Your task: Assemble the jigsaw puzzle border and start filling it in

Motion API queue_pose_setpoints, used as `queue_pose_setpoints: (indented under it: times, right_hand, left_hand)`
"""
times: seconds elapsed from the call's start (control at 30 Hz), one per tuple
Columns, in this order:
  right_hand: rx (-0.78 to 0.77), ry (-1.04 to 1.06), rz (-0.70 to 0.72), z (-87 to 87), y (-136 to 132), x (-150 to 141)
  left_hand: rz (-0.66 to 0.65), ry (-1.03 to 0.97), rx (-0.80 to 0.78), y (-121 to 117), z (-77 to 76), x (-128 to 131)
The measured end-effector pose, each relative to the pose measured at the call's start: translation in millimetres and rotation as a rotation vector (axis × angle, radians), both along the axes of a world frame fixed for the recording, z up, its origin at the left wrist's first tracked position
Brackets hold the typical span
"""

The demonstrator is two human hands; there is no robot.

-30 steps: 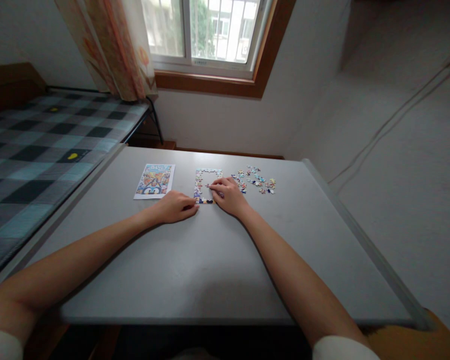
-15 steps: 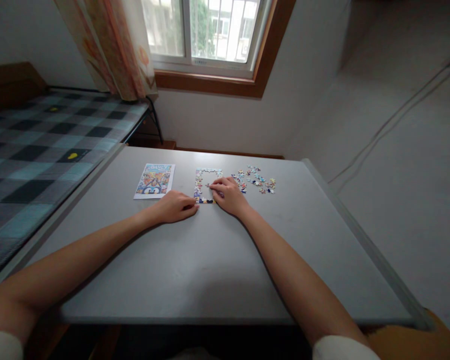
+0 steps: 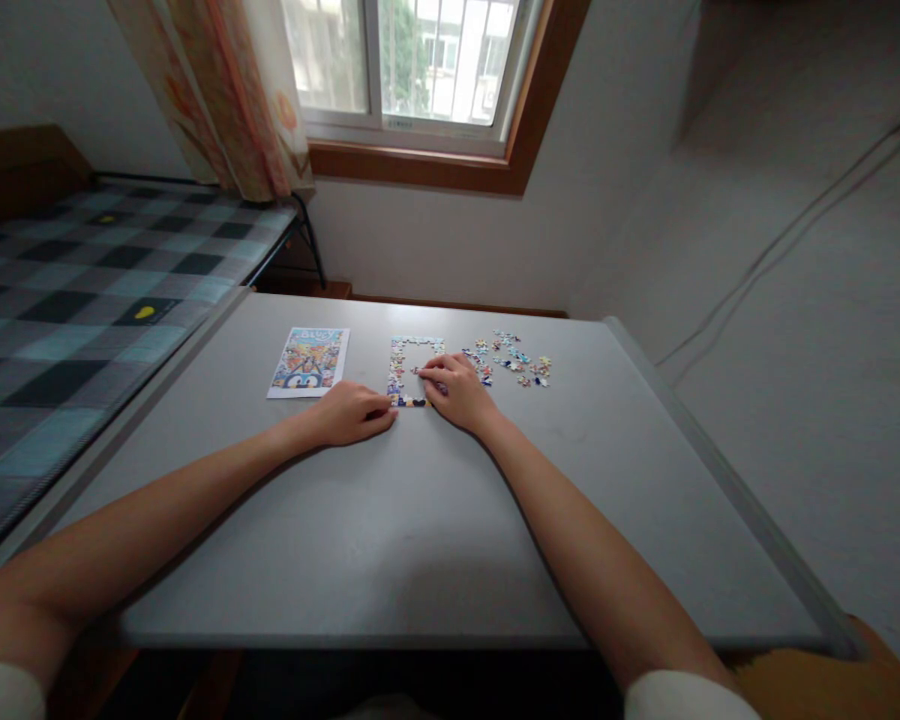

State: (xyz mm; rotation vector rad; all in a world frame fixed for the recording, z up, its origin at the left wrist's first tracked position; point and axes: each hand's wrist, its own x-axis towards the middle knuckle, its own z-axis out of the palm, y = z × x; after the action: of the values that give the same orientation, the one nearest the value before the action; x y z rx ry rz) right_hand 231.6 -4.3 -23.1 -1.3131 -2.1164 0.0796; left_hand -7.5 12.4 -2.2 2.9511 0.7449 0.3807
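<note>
A jigsaw puzzle border [image 3: 396, 365] lies on the table as a rectangular frame of joined pieces with an open middle. My left hand [image 3: 354, 413] rests at its lower left corner, fingertips touching the edge, fingers bent together. Over the border's right side sits my right hand [image 3: 459, 391], thumb and fingertips closed on a small puzzle piece [image 3: 415, 371] inside the frame. The hand hides much of the right side. Loose puzzle pieces [image 3: 511, 352] are scattered to the right of the border.
A printed picture sheet [image 3: 310, 362] of colourful cartoon figures lies left of the puzzle. The grey table [image 3: 390, 540] has a raised rim on its right side [image 3: 727, 470]. A bed with a checked cover [image 3: 120, 258] adjoins on the left. Behind stand a window [image 3: 435, 60] and a curtain [image 3: 225, 100].
</note>
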Motion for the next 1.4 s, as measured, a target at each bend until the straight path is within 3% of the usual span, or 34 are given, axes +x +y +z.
queue_pose_setpoints:
  times: [1.4]
  right_hand:
    - [-0.018,0.023,0.005,2.0,-1.3,-1.0]
  left_hand:
    - [-0.014,-0.017,0.004,0.8,-2.0,-0.8]
